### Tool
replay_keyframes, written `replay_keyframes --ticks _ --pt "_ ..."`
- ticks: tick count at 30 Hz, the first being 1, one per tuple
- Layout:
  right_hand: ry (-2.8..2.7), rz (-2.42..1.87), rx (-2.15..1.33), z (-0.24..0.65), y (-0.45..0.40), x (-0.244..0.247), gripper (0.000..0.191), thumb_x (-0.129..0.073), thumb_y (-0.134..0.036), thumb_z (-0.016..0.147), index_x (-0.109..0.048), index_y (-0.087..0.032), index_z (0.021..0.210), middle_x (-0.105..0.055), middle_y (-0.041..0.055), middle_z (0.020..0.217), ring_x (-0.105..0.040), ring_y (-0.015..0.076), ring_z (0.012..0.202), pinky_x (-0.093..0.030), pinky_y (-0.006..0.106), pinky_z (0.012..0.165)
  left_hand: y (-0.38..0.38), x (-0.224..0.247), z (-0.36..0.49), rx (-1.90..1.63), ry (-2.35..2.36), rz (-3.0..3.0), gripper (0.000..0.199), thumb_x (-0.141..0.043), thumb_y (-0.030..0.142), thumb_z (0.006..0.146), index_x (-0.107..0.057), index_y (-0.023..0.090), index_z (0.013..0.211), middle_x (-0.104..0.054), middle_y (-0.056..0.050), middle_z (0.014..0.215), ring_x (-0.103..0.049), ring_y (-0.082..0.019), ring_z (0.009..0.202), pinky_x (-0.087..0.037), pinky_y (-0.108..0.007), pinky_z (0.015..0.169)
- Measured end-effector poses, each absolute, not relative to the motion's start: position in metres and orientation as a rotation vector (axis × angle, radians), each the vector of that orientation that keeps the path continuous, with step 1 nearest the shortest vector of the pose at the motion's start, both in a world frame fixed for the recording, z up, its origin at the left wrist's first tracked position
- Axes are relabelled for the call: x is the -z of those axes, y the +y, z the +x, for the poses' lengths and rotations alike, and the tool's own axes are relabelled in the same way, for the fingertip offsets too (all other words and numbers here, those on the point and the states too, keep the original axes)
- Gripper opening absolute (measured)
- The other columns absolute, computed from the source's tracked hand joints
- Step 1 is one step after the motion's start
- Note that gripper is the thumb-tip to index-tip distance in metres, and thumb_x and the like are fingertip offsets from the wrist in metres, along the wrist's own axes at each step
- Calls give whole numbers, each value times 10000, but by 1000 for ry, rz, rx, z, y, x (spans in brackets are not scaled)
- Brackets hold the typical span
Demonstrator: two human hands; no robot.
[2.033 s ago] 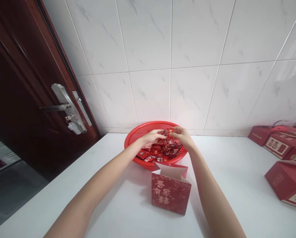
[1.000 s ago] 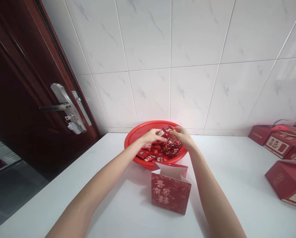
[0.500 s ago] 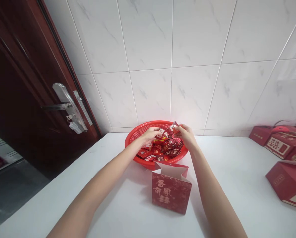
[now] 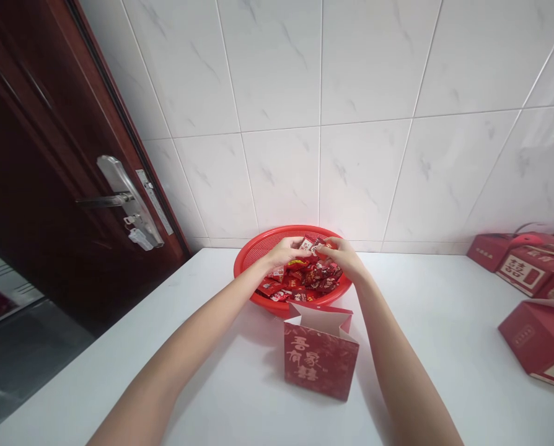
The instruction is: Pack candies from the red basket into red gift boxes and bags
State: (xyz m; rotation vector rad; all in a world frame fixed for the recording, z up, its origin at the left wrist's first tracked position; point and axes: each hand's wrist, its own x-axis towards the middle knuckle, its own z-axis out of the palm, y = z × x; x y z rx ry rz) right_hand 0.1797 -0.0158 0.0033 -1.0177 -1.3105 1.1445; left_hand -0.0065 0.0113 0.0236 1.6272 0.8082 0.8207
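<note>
Over a red plastic basket (image 4: 245,260) of wrapped candies (image 4: 316,275), my two hands are close together. My left hand (image 4: 286,249) is closed on a small red-and-white candy packet (image 4: 306,244). My right hand (image 4: 344,254) pinches a red candy packet (image 4: 322,253) just beside it. The fingertips of both hands nearly meet, and parts of the packets are hidden behind them. In front of the basket stands a dark red paper gift box (image 4: 321,365) with pale characters, its top open.
Several red gift boxes (image 4: 521,269) with cord handles stand at the right of the white table (image 4: 221,396). A tiled wall (image 4: 281,179) rises behind. At the left is a dark red door (image 4: 39,124) with a metal handle and keys.
My right hand has moved left and slightly down with its packet, closing the gap to my left hand. The left hand has shifted little. Basket and open box have stayed put.
</note>
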Motion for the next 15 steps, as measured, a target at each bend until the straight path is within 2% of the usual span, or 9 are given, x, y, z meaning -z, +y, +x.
replay_keyframes --ticks 5,11,15 --pt "-1339 -1010 -1156 179 -19 -6 199 -788 -289 646 -648 -170 722 -631 -18 630 -575 111 520 -504 237 503 12 -22 -8 -777 773 1684 301 -812 352 659 -629 158 798 -591 9 820 -583 -170 820 -446 -306 775" --pt "-1371 -976 -1172 179 -22 -7 193 -779 -316 641 -663 -177 711 -626 -9 646 -569 128 567 -516 251 510 11 -22 -7 -750 768 1742 269 -763 327 712 -714 156 913 -670 -41 943 -626 -202 926 -483 -322 857" --pt "-1316 -966 -1123 180 -17 -3 232 -764 -363 656 -623 -187 712 -613 -11 659 -565 131 557 -501 269 512 17 -18 -5 -792 900 1727 252 -634 297 758 -733 154 940 -721 -93 1003 -675 -237 950 -537 -352 872"
